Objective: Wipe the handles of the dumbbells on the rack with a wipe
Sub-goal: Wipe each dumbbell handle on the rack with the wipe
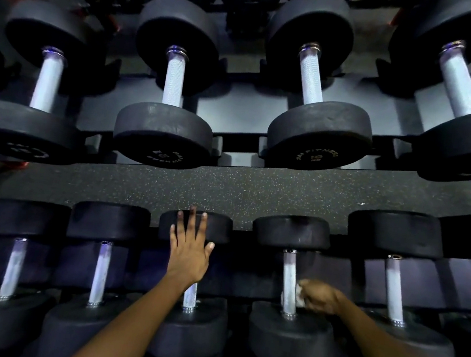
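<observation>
Right hand: the right hand [319, 297] is curled around a white wipe [300, 296], pressing it against the right side of a dumbbell handle [288, 276].
Wipe: bunched between the fingers and the metal, low on the handle, just above the near weight; only a small part of it shows.
Dumbbell being wiped: the fourth dumbbell [290, 298] from the left in the near row, lying with one black weight far and one near.
Left hand: the left hand [190, 250] lies flat with fingers straight and spread on the far weight of the neighbouring dumbbell [194, 289] to the left, gripping nothing.
Rack: the rack [256, 190] has a dark speckled strip between the near row and a far row of larger dumbbells [174, 87].
</observation>
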### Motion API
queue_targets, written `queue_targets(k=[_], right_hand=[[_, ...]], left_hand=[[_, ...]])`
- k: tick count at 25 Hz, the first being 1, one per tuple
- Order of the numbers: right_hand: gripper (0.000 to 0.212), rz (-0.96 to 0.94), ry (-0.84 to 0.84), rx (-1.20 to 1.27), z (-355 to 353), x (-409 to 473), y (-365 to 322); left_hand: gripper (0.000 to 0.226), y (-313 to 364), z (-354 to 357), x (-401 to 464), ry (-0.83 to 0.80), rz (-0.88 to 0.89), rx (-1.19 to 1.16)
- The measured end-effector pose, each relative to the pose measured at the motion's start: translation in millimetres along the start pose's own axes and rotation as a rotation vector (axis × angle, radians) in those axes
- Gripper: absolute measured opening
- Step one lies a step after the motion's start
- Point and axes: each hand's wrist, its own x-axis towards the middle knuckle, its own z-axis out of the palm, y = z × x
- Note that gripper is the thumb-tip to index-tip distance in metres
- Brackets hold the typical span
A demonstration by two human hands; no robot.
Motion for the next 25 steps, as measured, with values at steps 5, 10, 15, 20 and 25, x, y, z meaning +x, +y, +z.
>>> queue_targets(k=[5,10,15,20,25], right_hand=[[0.031,-0.149,0.167,0.286,5,13,-26],[0.038,-0.037,0.11,-0.476,-1,-27,13],[0.023,-0.076,0.687,0.119,-9,-9,-33],[0.046,-0.313,0.504,0.322,70,13,-50],[0.016,-0.075,0.637,0.339,48,31,-58]], left_hand=[[0.069,-1,-1,-2,-0.021,-0.009,0.011],[0.069,-2,-2,-1,-0.025,-0.01,0.023],[0.07,-1,-1,-1,-0.033,-0.013,0.015],[0.07,-2,2,-1,-0.023,-0.01,0.026],[0.07,-2,3,-1,-0.013,-0.008,0.015]])
